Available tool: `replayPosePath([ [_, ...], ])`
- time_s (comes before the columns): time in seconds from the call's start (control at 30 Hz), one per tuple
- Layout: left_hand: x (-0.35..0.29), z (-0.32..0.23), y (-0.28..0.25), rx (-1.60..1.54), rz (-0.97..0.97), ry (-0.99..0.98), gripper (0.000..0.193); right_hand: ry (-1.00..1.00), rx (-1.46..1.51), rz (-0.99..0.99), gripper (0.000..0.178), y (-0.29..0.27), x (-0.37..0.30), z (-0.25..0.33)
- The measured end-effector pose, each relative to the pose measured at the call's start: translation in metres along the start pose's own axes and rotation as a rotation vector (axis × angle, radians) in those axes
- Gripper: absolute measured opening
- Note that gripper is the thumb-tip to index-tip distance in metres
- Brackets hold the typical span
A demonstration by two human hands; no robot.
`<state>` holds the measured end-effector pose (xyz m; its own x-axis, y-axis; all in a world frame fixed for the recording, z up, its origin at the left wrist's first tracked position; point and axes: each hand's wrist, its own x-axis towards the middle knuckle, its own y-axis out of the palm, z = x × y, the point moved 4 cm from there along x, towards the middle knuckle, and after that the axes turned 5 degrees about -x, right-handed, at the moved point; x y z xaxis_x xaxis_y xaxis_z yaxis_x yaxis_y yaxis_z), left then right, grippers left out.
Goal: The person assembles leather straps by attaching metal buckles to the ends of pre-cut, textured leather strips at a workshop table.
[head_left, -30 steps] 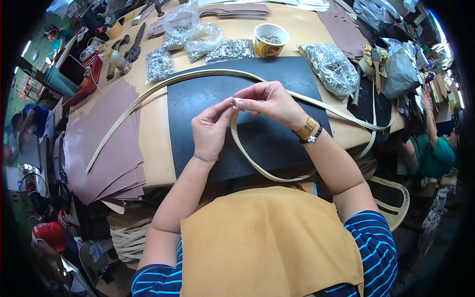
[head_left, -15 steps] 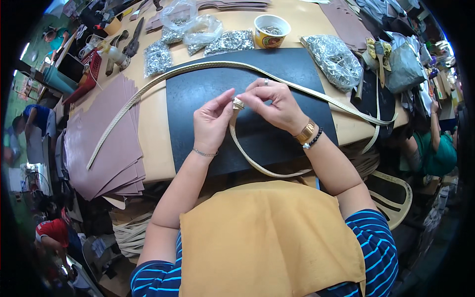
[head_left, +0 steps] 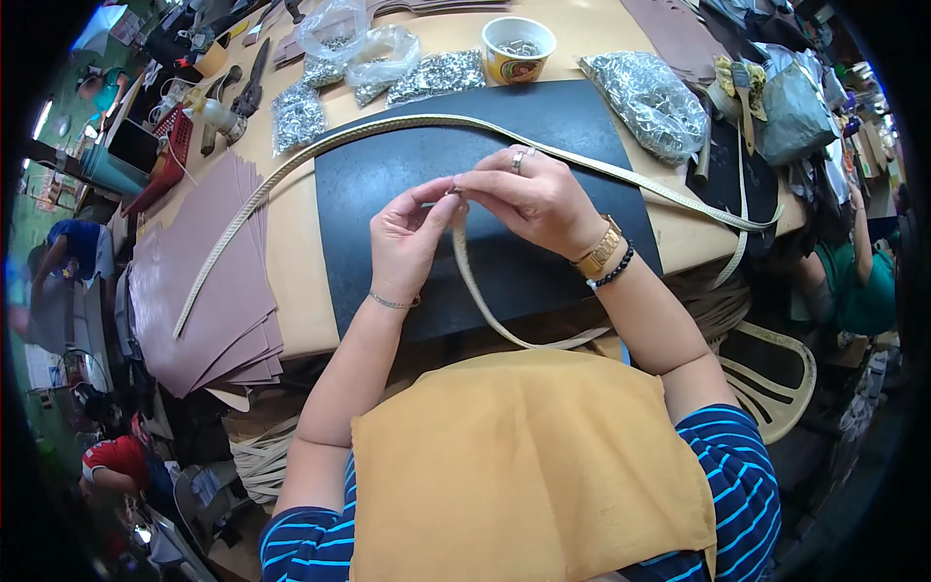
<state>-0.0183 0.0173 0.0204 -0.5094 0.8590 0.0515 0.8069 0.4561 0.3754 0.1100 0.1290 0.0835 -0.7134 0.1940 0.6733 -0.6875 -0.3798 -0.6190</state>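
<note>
A long cream strap with stitched edges hangs from my fingertips and loops down past the table's front edge. My left hand pinches its end between thumb and forefinger. From the right, my right hand closes its fingers on the same end, so both hands meet over the black mat. What exactly sits between the fingertips is mostly covered. Another stretch of cream strap arcs across the far side of the mat, from the stacked sheets on the left to the table's right corner.
Mauve sheets lie stacked at the left. Behind the mat are bags of small metal parts, a tub and a bigger bag of metal pieces. A brush lies at far right. A plastic chair stands right of me.
My fingers have closed in tighter around the strap's end, which showed more plainly before. The right hand's fingers have come nearer the left's. The view has shifted slightly.
</note>
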Motion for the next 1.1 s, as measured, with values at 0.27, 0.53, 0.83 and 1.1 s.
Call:
replayPosePath([
  [0.27, -0.001, 0.012, 0.001, -0.348, 0.065, -0.356, 0.022, 0.257, 0.205, -0.181, 0.012, 0.007, -0.004, -0.013],
  [0.53, 0.004, 0.012, -0.019, -0.273, -0.089, -0.136, 0.012, 0.525, 0.405, -0.063, 0.013, 0.036, -0.025, 0.002],
  [0.83, -0.003, 0.011, -0.005, -0.241, -0.002, -0.238, 0.014, 0.657, 0.457, -0.093, 0.011, 0.034, -0.027, -0.018],
  [1.1, -0.002, 0.006, -0.006, -0.022, -0.076, 0.065, 0.013, 0.694, 0.701, -0.072, 0.019, 0.043, -0.037, -0.019],
])
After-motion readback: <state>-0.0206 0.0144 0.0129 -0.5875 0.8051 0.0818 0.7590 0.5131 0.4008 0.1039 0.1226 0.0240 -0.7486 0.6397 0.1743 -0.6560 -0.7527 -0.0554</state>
